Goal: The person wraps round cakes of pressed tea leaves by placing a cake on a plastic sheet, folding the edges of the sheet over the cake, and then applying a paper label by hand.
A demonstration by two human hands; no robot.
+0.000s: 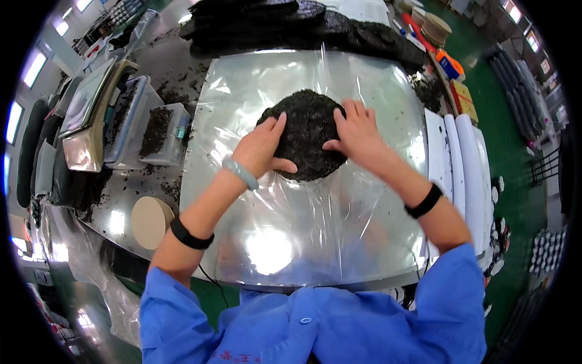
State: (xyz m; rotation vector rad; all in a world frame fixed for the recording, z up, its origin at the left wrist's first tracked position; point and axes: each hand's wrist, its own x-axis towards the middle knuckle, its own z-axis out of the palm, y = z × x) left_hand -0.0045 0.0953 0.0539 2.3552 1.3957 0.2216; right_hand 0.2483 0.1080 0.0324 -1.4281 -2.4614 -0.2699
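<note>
A round, flat cake of dark pressed dried seaweed or similar material (309,136) lies on clear plastic film (318,218) spread over the shiny table. My left hand (263,145), with a pale bangle at its wrist, rests at the cake's left edge, thumb and fingers spread. Across from it, my right hand (357,132) touches the right edge, its fingertips on the upper rim and its thumb on the top. The cake lies between both hands. Parts of its side edges are hidden under the fingers.
Stacked dark sheets (282,27) line the table's far side. At left stand a scale (84,123), a clear plastic bin of dark flakes (166,134) and a round beige disc stack (150,222). White rolls (470,173) lie at right, beyond them an orange and blue tape dispenser (449,65).
</note>
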